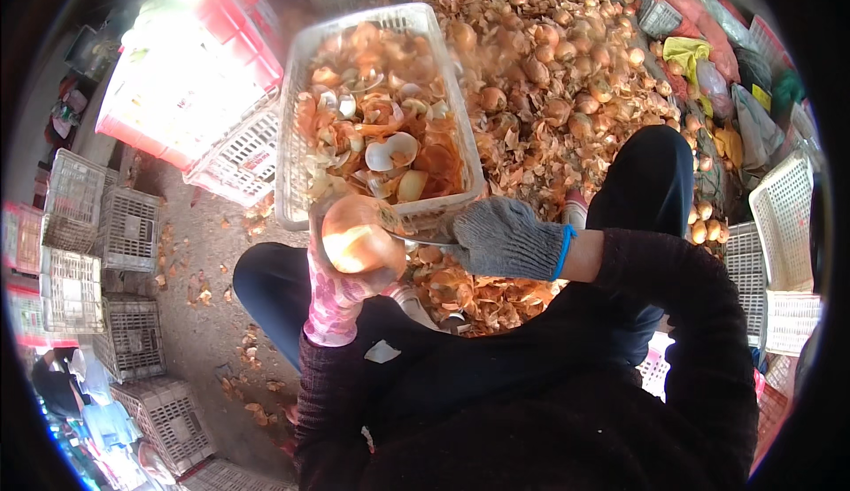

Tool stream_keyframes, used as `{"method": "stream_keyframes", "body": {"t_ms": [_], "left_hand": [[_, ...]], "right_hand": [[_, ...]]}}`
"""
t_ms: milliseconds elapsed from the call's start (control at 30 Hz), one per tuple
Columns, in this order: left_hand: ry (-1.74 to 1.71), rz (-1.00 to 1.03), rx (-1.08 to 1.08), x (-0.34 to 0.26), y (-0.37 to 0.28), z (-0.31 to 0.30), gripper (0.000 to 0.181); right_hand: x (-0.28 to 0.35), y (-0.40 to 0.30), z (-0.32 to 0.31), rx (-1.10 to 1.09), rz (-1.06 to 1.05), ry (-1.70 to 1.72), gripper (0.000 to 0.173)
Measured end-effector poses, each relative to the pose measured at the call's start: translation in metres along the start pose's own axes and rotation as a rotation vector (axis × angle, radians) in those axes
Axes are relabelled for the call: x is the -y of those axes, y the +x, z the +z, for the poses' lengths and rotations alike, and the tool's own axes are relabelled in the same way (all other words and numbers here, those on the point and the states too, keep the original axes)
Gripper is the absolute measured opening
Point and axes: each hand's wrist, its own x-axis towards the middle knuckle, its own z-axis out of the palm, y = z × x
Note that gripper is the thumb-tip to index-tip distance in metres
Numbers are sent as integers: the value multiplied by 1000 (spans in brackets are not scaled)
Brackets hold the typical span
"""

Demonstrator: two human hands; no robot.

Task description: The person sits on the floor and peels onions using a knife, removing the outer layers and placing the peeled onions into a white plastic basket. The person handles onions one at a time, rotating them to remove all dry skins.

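Note:
My left hand (345,292), in a pink patterned glove, holds a large yellow onion (358,235) just in front of the near edge of a white plastic crate (470,152). In my right hand (501,235), which wears a grey knitted glove with a blue cuff edge, is a knife (418,239); its thin curved blade reaches to the onion's right side. The knife's handle is hidden in the glove. Onion skins and cut-off layers (382,116) fill much of the crate. A loose skin piece (382,351) lies on my dark clothing.
A large heap of onions and dry skins (544,92) spreads beyond my knees. Beside the crate at the left stand a red crate (149,139) in glaring light and a white one (242,162). Stacked crates (131,229) line the far left; crates (783,225) and bags (714,46) are at the right.

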Motion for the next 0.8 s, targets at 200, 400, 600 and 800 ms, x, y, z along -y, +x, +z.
{"method": "stream_keyframes", "body": {"t_ms": [200, 400, 600, 800], "left_hand": [[-726, -374, 53, -3, -3, 17, 89], [390, -53, -15, -10, 2, 8, 82], [-850, -565, 108, 5, -13, 11, 86], [-1062, -664, 108, 3, -13, 19, 86]], "right_hand": [[-19, 12, 10, -28, 57, 98, 28], [-25, 5, 25, -208, -34, 19, 30], [-26, 17, 0, 121, 68, -67, 30], [-36, 20, -1, 123, -39, -186, 29]]}}
